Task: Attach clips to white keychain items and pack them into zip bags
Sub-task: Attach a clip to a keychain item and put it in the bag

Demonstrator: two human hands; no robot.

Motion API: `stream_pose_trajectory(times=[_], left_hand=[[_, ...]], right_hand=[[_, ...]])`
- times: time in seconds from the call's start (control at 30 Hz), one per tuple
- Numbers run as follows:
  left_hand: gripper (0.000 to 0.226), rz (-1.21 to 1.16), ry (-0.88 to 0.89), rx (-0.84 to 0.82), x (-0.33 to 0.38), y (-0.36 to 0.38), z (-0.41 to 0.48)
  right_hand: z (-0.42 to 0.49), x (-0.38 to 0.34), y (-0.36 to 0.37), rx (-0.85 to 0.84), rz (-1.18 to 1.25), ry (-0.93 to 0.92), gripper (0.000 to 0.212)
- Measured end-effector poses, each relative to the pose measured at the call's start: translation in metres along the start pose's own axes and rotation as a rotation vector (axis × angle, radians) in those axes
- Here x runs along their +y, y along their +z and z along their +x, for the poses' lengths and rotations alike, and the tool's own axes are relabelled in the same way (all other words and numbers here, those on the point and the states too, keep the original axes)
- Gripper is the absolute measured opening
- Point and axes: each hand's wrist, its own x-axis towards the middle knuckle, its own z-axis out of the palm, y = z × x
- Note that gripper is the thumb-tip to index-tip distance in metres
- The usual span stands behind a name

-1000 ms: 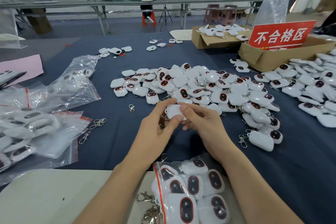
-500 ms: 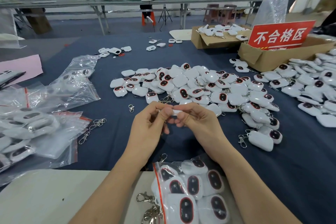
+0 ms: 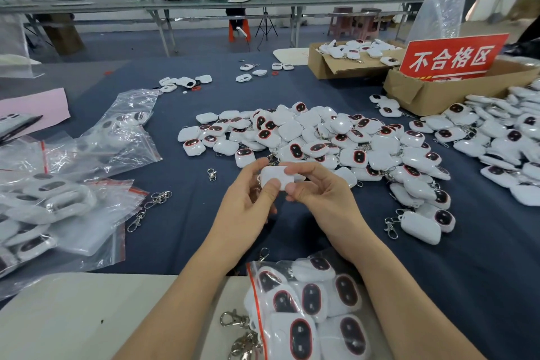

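Keychain item (image 3: 276,176), white with its blank side up, is held above the blue cloth (image 3: 187,213) in my head view, just in front of the big pile (image 3: 336,140). The left hand (image 3: 248,204) pinches its left end, thumb pressed on the near edge. The right hand (image 3: 324,196) pinches the right end, fingers curled behind. I cannot tell whether a clip is hooked on. One loose clip (image 3: 211,175) lies on the cloth nearby. I judge two risks: the smooth shell could slip from these fingertip grips into the pile, or a half-hooked clip could drop off before reaching the zip bag (image 3: 306,298).
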Motion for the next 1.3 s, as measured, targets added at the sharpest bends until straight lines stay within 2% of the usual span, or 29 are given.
stream_pose_trajectory(times=[0.1,0.27,0.4,0.63,0.87,1.1,1.3], left_hand=[[0.024,0.078,0.034,-0.006,-0.0029,0.0003,0.0002],[0.024,0.105,0.049,-0.020,-0.0060,0.0010,-0.0014],[0.009,0.053,0.062,-0.009,-0.0038,-0.0003,-0.0026],[0.010,-0.001,-0.002,-0.010,-0.0023,0.0005,-0.0013],[0.004,-0.012,0.034,-0.011,-0.0017,-0.0002,-0.0015],[0.025,0.189,0.248,0.041,0.0003,0.0023,-0.0047],[0.031,0.198,0.291,0.088,0.0030,0.0032,-0.0036]], right_hand=[[0.0002,0.0003,-0.0012,-0.023,-0.045,0.024,0.038],[0.0017,0.0026,-0.0025,0.062,-0.063,0.035,0.021],[0.0027,0.0039,-0.0007,0.054,-0.049,0.025,0.015],[0.0022,0.0033,-0.0015,0.049,-0.082,0.015,0.013],[0.0026,0.0045,-0.0018,0.054,-0.086,0.008,0.015],[0.0037,0.0082,0.0022,0.035,-0.003,0.080,0.016],[0.0032,0.0058,0.0028,0.020,-0.013,0.097,0.005]])
